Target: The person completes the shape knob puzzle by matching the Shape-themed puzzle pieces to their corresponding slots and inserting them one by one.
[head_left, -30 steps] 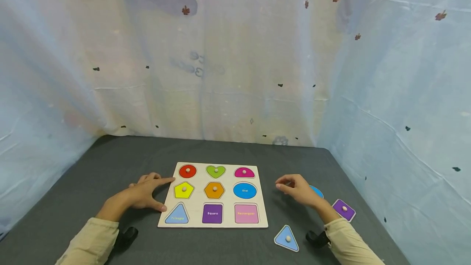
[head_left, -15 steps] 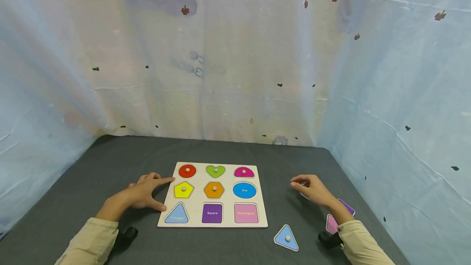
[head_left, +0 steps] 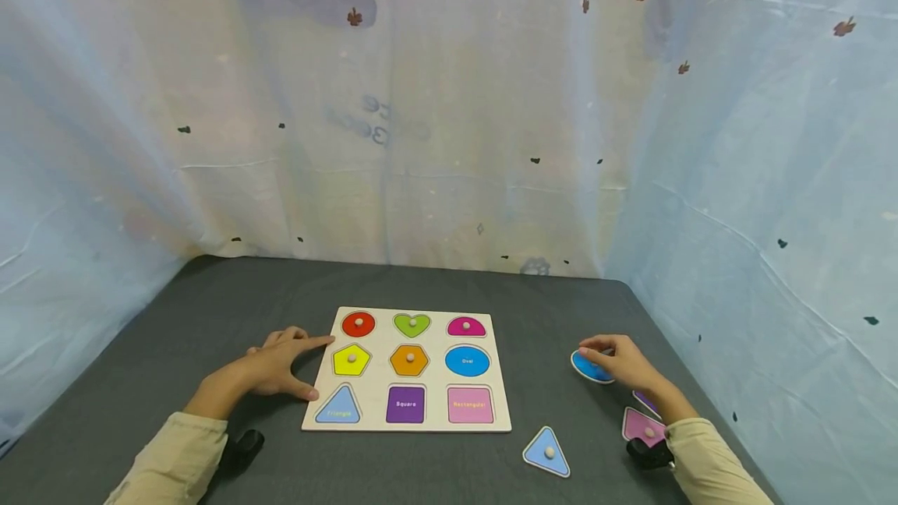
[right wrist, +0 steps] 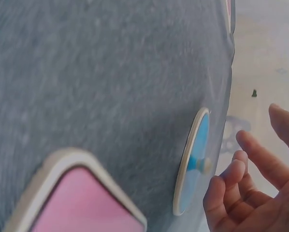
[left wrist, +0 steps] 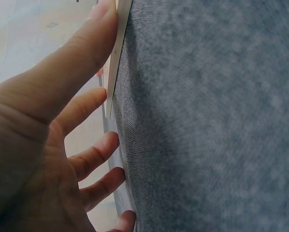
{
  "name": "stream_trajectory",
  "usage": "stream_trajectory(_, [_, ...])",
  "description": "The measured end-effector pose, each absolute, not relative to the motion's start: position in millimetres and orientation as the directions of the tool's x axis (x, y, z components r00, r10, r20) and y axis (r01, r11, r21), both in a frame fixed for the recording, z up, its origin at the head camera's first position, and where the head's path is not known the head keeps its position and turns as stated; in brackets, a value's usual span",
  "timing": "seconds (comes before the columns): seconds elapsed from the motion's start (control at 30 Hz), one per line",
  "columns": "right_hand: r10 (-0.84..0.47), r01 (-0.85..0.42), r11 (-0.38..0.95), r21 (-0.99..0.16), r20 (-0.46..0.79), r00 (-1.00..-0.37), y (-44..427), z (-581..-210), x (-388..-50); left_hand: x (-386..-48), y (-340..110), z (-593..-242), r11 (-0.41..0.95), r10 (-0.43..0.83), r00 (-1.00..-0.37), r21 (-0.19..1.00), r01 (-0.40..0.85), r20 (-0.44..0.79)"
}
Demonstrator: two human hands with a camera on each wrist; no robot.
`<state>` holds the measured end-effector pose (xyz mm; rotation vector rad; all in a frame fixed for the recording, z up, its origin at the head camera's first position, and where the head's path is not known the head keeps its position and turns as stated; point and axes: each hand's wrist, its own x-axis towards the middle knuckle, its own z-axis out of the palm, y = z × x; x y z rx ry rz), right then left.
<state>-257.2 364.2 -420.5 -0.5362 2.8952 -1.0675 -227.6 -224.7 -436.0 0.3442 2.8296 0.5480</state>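
A pale wooden shape-puzzle board [head_left: 436, 333] lies on the dark cloth-covered table. My left hand [head_left: 281, 366] rests at its left side, with thumb and index finger touching the edge; in the left wrist view the board's edge [left wrist: 113, 67] runs beside the spread fingers. On the right, my right hand [head_left: 624, 365] hovers above the blue oval piece [head_left: 589, 369]. In the right wrist view the oval's wooden knob [right wrist: 205, 166] stands a little apart from the loosely bent fingers, which hold nothing. The board's oval, triangle, square and rectangle places show printed labels.
A light-blue triangle piece [head_left: 547, 450] lies right of the board's near corner. The pink rectangle piece [head_left: 641, 427] and purple square piece [head_left: 644, 402] lie near the right forearm, partly covered. Curtains [head_left: 449, 100] hang behind the table.
My right hand has moved right, from beside the board to above the oval piece. The oval and pink pieces have come into clearer view. My left hand stays put.
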Motion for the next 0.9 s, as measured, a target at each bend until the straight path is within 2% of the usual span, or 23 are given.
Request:
stream_trajectory(0.4, [-0.296,-0.247,0.747,-0.618,0.024,-0.955,380,-429,-260,-228,-225,-438,0.902,0.272,-0.944,0.39,0.183,-0.185])
stream_trajectory(0.9, [-0.228,-0.195,0.757,-0.623,0.027,-0.973,381,-436,-266,-228,-225,-440,0.908,0.263,-0.947,0.378,0.179,-0.183])
